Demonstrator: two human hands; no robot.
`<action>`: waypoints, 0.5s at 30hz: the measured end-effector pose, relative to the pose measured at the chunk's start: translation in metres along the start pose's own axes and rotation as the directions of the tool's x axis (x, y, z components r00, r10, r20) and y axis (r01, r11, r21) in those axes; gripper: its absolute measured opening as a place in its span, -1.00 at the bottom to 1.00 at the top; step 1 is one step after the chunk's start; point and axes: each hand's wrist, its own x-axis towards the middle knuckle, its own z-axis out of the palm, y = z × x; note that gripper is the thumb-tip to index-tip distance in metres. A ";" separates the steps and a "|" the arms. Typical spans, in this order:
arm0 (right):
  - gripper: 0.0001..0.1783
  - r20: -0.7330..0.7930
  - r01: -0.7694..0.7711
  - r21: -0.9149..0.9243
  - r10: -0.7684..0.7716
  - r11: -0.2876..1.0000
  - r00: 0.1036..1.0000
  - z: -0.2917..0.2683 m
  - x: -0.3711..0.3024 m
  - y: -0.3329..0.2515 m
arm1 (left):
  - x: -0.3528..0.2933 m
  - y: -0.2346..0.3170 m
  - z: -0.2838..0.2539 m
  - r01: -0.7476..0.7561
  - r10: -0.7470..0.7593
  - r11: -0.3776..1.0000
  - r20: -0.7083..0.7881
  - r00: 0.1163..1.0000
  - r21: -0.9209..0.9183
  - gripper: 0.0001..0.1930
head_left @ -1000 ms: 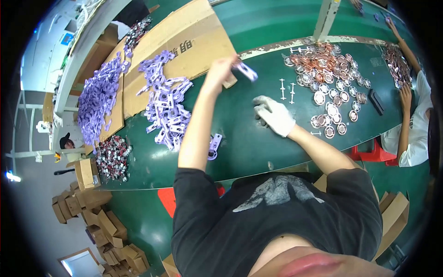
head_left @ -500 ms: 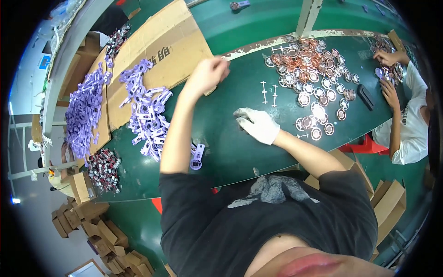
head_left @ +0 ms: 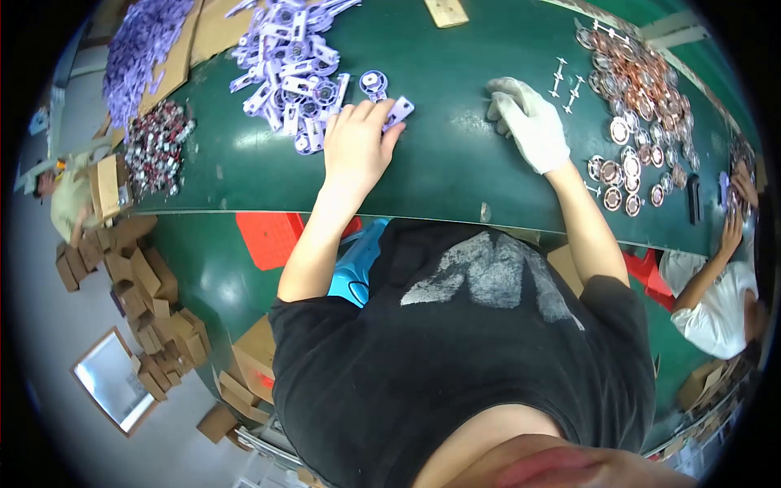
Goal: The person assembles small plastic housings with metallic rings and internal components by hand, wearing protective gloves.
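Facing a green surface in the head view: partly covering a purple part with the bare left hand beside the purple pile, leaving any grip unclear; curling the gloved right hand, hiding any contents. Possibly risking snagging the round-ended piece through crowding. Looking flat, lilac, small-holed.

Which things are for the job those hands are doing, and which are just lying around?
Probably for the job:
Purple part at the left hand
Pile of purple parts
White rods, near the gloved right hand
Round coppery parts

Probably just lying around:
Cardboard boxes on the floor
Red plastic item beside the table
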 end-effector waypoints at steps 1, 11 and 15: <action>-0.63 0.008 0.093 -0.054 -0.093 0.994 0.996 -0.003 -0.002 0.004 | 0.008 0.005 0.001 -0.028 0.023 0.993 -0.039 0.999 -0.112 -0.65; -0.55 -0.060 -0.158 0.263 0.180 0.952 0.982 -0.063 -0.085 -0.028 | 0.090 0.125 0.031 -0.537 0.450 0.569 -0.311 0.837 -0.622 -0.46; -0.62 -0.433 0.028 0.575 0.274 0.818 0.859 -0.104 -0.141 0.023 | 0.105 0.174 0.069 -0.546 0.534 0.590 -0.220 0.816 -0.595 -0.60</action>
